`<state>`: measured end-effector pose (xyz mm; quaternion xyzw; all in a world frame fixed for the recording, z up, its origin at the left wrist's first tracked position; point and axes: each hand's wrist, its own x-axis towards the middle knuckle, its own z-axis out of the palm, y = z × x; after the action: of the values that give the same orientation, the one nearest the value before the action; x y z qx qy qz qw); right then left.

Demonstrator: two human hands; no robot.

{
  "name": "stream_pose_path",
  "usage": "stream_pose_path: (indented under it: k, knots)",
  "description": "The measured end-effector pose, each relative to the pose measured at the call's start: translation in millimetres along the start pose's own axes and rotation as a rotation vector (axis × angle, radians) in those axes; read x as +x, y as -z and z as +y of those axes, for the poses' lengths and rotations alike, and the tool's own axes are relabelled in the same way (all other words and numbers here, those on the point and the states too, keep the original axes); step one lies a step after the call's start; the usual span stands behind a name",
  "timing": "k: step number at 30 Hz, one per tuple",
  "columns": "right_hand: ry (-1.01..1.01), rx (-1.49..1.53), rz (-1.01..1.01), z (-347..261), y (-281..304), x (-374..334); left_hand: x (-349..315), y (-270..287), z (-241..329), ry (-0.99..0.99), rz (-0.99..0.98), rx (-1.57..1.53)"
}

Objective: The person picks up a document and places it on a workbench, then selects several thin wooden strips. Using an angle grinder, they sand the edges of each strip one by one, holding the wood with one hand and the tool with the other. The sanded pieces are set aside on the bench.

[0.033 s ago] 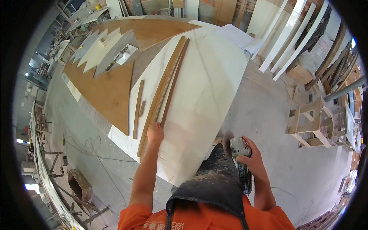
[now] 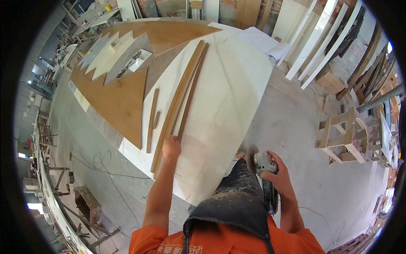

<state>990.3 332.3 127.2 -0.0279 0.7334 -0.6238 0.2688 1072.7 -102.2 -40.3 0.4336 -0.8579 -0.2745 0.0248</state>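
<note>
A long brown strip with a ribbed grey edge lies along a white, grey-veined slab. My left hand is closed at the near part of this strip, gripping its edge; the fingertips are hidden. Beside it, on the right, runs a thinner brown strip. In my right hand is an angle grinder, held low next to my dark, dust-marked apron. The grinder's disc faces the slab and stands apart from it. Two shorter brown strips lie left of the long one.
Brown zigzag-edged panels cover the far left of the work surface, with a white paper and tools among them. Paper sheets lie at the far corner. A wooden frame stands at right; cables trail over the floor.
</note>
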Motion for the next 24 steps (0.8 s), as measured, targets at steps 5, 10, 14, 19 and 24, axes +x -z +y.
stream_pose_path:
  k: [5,10,14,19,24]
  knots:
    - [-0.012,0.008,0.031,16,16,-18,-37,-1,8,-0.074,0.075,0.099]
    - [0.013,0.028,0.011,24,23,-27,-31,-1,1,-0.077,-0.006,0.132]
    - [0.072,-0.005,0.002,29,31,-30,-42,11,9,-0.089,-0.165,0.076]
    - [-0.027,0.03,-0.003,15,30,-31,-84,16,-20,0.173,-0.361,-0.684]
    - [-0.023,0.041,-0.063,17,28,-26,-133,25,-19,0.375,-0.323,-0.872]
